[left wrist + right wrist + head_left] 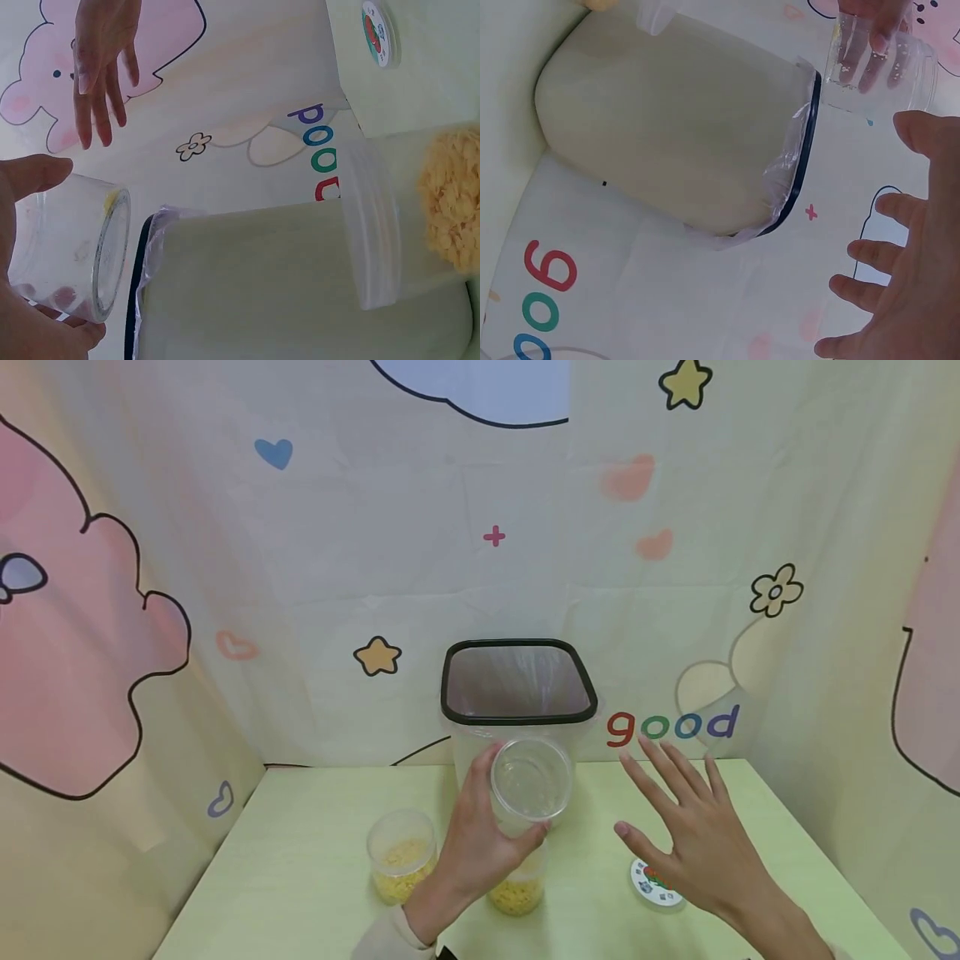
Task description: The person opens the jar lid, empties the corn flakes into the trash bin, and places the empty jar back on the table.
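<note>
My left hand [480, 839] grips a clear plastic jar [531, 781] by its sides, thumb and fingers on opposite walls. The jar is raised in front of the bin and overlaps its front in the head view. A few yellow specks cling inside it, and a yellow bit [111, 201] shows at its lower edge in the left wrist view. My right hand [693, 839] hovers apart to the right, fingers spread, holding nothing. Beneath it a round white lid [654, 882] with a red and green print lies on the table, partly covered by the hand.
A tall bin [517, 720] with a black rim and a plastic liner stands at the back of the pale table [300, 827]. Two clear jars of yellow flakes, a left one [401, 872] and a middle one [516, 897], stand nearer. A printed cloth hangs behind.
</note>
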Available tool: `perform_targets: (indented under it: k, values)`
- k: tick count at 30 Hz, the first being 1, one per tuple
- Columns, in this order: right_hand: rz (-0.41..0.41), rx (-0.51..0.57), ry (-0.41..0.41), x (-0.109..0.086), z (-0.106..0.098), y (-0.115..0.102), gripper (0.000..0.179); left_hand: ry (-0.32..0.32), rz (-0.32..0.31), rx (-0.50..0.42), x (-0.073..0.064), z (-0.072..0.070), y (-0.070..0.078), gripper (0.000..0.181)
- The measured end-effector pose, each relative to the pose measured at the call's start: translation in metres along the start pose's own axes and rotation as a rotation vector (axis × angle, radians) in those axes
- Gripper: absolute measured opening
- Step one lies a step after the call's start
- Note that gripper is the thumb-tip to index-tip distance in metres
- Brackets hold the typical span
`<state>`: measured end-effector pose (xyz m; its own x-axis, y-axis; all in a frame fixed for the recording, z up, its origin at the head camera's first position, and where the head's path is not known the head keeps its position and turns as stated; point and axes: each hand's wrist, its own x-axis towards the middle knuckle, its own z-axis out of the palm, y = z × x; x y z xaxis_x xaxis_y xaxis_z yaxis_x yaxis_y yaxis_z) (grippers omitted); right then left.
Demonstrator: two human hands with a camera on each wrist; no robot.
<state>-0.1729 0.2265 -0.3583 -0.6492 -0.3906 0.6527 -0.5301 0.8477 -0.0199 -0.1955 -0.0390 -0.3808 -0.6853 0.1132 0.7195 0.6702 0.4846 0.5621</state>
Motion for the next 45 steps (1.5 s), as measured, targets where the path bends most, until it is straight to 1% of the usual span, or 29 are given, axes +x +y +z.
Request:
perform_targets:
  k: [5, 13, 17, 20, 24, 28, 32, 35, 40, 45]
  values:
    - [0.017, -0.009, -0.018, -0.008, 0.002, 0.002, 0.073, -0.016, -0.038, -0.015, -0.009, 0.008, -0.001, 0.098]
    - [0.034, -0.02, -0.036, -0.02, 0.006, 0.005, 0.074, -0.026, -0.068, -0.021, -0.02, 0.022, -0.003, 0.1]
    - [0.031, -0.019, -0.032, -0.027, 0.008, 0.007, 0.074, -0.032, -0.09, -0.047, -0.025, 0.029, -0.004, 0.101]
    - [0.029, -0.019, -0.021, -0.032, 0.01, 0.009, 0.072, -0.035, -0.094, -0.058, -0.029, 0.036, -0.005, 0.101]
    - [0.046, -0.022, -0.03, -0.041, 0.011, 0.011, 0.072, -0.039, -0.092, -0.047, -0.032, 0.044, -0.005, 0.101]
    - [0.066, -0.032, -0.044, -0.049, 0.011, 0.013, 0.075, -0.049, -0.125, -0.039, -0.036, 0.05, -0.003, 0.101]
    - [0.082, -0.04, -0.047, -0.057, 0.012, 0.016, 0.076, -0.079, -0.171, -0.059, -0.04, 0.059, 0.0, 0.101]
    - [0.107, -0.044, -0.055, -0.062, 0.014, 0.018, 0.078, -0.107, -0.193, -0.082, -0.042, 0.065, 0.001, 0.1]
    - [0.137, -0.068, -0.057, -0.069, 0.017, 0.021, 0.079, -0.131, -0.199, -0.096, -0.047, 0.076, 0.003, 0.099]
    - [0.143, -0.085, -0.049, -0.077, 0.02, 0.024, 0.08, -0.141, -0.204, -0.106, -0.051, 0.085, 0.003, 0.099]
